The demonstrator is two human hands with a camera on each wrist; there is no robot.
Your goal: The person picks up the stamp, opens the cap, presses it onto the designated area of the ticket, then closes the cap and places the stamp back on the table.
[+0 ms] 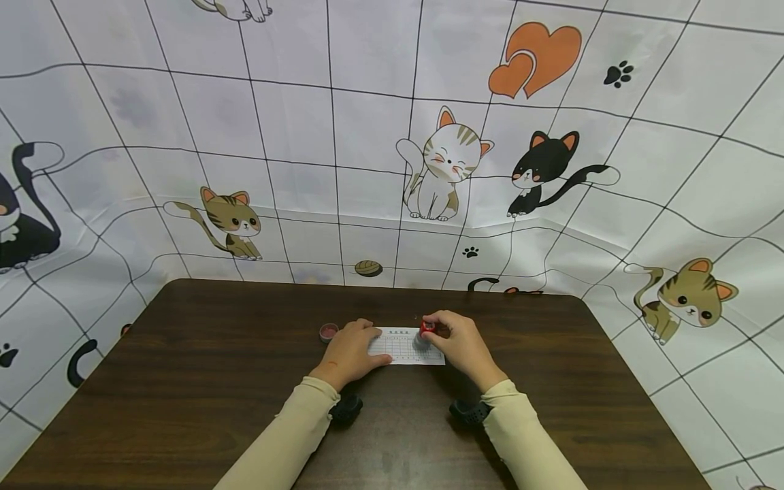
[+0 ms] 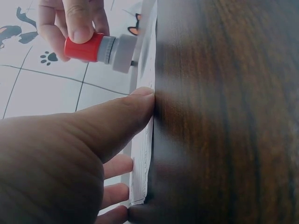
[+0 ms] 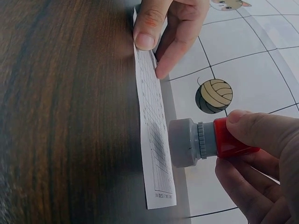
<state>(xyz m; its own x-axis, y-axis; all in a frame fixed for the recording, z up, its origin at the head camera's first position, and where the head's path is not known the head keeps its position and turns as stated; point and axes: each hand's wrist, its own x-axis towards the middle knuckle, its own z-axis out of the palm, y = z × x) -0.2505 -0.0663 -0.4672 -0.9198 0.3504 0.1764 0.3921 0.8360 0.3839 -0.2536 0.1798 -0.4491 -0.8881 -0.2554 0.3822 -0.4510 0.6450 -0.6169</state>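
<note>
A stamp with a red handle and grey body is pinched between thumb and fingers of my right hand. Its grey end faces the paper, close over the right part of the sheet, and casts a shadow there. The small white sheet of paper, printed with a grid and a heading line, lies on the table. My left hand presses the sheet's left part, with the thumb on its near edge and the fingers extended toward its far side.
A small round dish with a reddish inside stands left of the left hand. The dark wooden table reaches back to a white gridded sheet printed with cats. Dark bands circle both wrists.
</note>
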